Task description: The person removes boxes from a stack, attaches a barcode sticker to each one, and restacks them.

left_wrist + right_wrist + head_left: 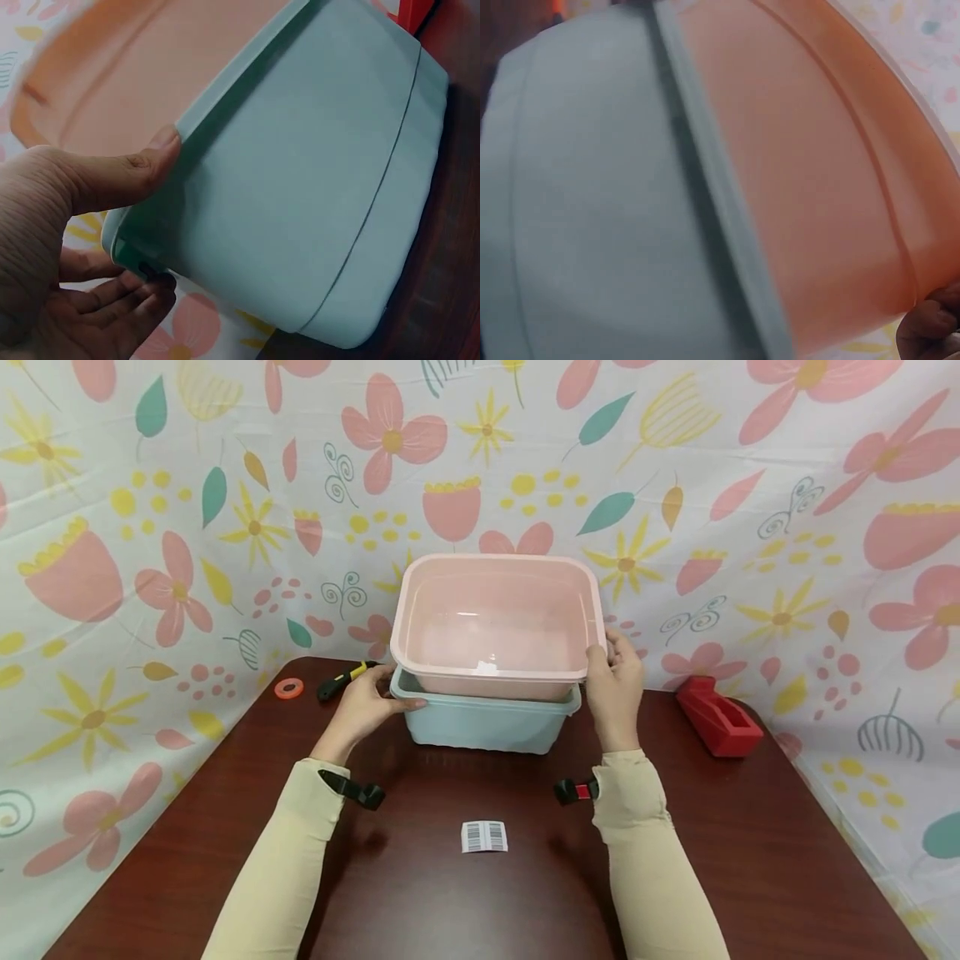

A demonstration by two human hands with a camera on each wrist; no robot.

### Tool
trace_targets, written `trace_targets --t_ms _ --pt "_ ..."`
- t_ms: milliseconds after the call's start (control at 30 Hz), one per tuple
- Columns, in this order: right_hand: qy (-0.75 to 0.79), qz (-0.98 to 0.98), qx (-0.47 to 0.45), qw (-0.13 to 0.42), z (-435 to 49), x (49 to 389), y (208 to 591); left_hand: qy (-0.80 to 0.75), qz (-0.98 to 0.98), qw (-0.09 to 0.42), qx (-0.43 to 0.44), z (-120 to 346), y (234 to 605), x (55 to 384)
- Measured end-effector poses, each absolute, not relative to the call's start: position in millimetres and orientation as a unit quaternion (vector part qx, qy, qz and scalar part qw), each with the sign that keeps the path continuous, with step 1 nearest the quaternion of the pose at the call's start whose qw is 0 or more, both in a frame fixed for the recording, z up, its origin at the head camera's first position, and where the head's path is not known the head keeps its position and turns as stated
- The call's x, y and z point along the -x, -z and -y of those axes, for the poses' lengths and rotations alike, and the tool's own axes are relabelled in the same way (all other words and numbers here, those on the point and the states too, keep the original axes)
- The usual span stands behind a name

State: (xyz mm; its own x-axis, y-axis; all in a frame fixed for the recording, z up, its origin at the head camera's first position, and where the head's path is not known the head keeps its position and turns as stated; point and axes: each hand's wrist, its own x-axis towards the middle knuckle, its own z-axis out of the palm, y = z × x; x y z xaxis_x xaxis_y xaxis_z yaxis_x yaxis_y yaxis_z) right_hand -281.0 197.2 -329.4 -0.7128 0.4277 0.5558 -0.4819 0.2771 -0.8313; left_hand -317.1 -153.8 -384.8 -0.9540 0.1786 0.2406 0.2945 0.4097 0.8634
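Note:
A pink plastic basin sits partly inside a light blue basin, its open top tilted toward me. My left hand grips the blue basin's left corner. In the left wrist view the thumb lies along the rim and the fingers curl below its end. At the pink basin's right end, my right hand holds the rim, thumb on the near side. The right wrist view shows only a few curled fingers at the edge of the pink wall.
A barcode label lies on the brown table nearer me. Left of the basins are an orange tape roll and a black-and-yellow utility knife. A red tape dispenser stands at the right. Flowered cloth hangs behind.

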Motion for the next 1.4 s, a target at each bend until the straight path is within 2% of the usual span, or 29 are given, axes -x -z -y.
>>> trace_targets --t_ms 200,400,833,1167,1400 --pt "-0.650 0.651 -0.011 0.392 -209 272 317 0.500 0.858 0.063 0.095 155 379 312" --pt "-0.686 0.605 0.022 0.404 -240 266 315 0.499 0.862 0.062 0.070 157 374 311" --pt "-0.725 0.545 0.065 0.416 -325 241 323 0.510 0.858 0.017 0.052 164 366 306" --pt "-0.783 0.490 0.098 0.370 -386 222 341 0.539 0.841 0.005 0.058 167 366 306" --pt "-0.722 0.558 0.169 0.371 -407 224 357 0.545 0.835 -0.008 0.072 171 365 305"
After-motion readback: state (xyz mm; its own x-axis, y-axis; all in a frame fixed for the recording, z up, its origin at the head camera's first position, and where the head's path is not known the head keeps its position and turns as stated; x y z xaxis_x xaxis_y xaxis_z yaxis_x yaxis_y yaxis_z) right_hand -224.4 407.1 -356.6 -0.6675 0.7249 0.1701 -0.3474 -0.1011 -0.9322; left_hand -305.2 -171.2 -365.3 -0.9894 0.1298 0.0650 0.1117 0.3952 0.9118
